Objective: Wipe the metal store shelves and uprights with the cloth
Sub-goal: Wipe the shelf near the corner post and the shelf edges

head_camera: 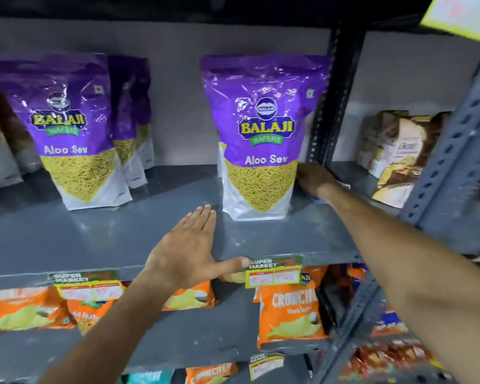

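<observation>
Left to right.

Far left: a purple snack bag (75, 128) stands upright on the grey metal shelf (100, 234), more bags stacked behind it. Bare shelf runs from there toward centre.

Left hand (186, 250): flat, palm down, digits straight and together pointing to about 1 o'clock, thumb hooked over the front lip next to a price tag (273, 271). Fully spread, holding nothing. Reads as a brace, not a wipe.

Centre: second purple snack bag (261, 134), upright, just at 1 o'clock from the left fingertips, near but apart.

Right hand (313, 177): reached deep, at 3 o'clock of that bag's base, close against it, pressed down on the shelf near the back corner. A small blue-and-white scrap at the wrist (323, 199) is probably the cloth; mostly hidden under the palm. Can't tell how far the hand is curled, or whether it grips or just presses.

Dark slotted upright (338, 87) rises at 12 o'clock from the right hand, long axis vertical, just behind the fingertips. Lighter grey front upright (455, 151) sits at 3 o'clock, beside the forearm.

Key relation: the cloth hand is in the corner where shelf meets rear upright, so the right hand is far nearer to it than the left. My read: next stroke is either up the post or back along the shelf toward 6 o'clock. The bag crowds the 9 o'clock side and may tip.
</observation>
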